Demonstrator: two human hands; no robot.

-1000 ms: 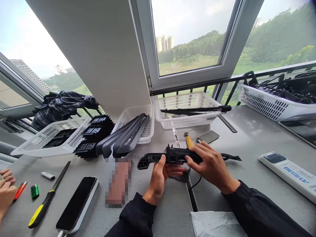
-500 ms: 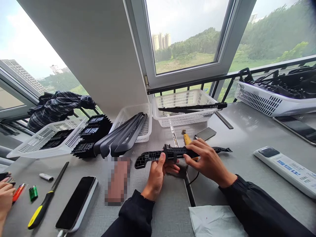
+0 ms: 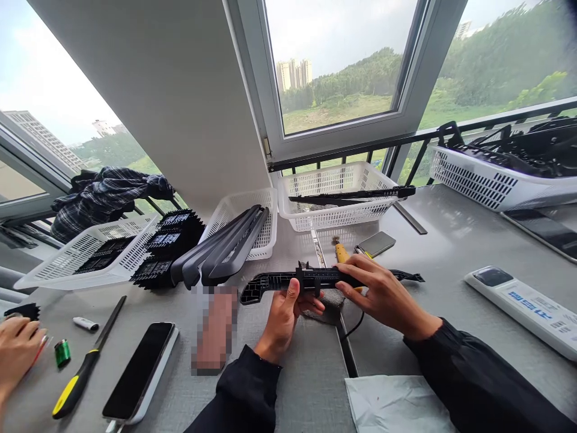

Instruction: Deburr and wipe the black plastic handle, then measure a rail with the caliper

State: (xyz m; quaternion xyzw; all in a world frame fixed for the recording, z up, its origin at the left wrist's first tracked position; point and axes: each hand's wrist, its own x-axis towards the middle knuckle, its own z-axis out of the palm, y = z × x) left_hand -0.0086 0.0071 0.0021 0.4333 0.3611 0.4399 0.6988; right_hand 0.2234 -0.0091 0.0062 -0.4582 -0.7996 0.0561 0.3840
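A long black plastic trim piece (image 3: 265, 282) with a ribbed underside is held level above the table. Along its middle lies a dark vernier caliper (image 3: 322, 276) with fine scale marks, its jaws near my left thumb. My left hand (image 3: 282, 316) is closed on the trim piece from below, thumb raised against its front beside the jaws. My right hand (image 3: 383, 294) is closed round the caliper's right part, fingers on top and thumb in front; its fingers hide where caliper and trim meet. Under them sit a yellow-handled tool (image 3: 341, 252) and a dark grey pad (image 3: 331, 310).
White baskets hold black strips (image 3: 351, 197), grey trims (image 3: 238, 246) and black parts (image 3: 518, 147). A phone (image 3: 139, 373), yellow-black file (image 3: 85, 367), green cylinder (image 3: 62, 353), white power bank-like device (image 3: 523, 307) and tissue (image 3: 396, 403) lie around. Another person's hand (image 3: 20, 352) is at left.
The trim piece and caliper have shifted slightly left and up in my hands. At the left edge, the other person's hand has moved right, over the red-orange object.
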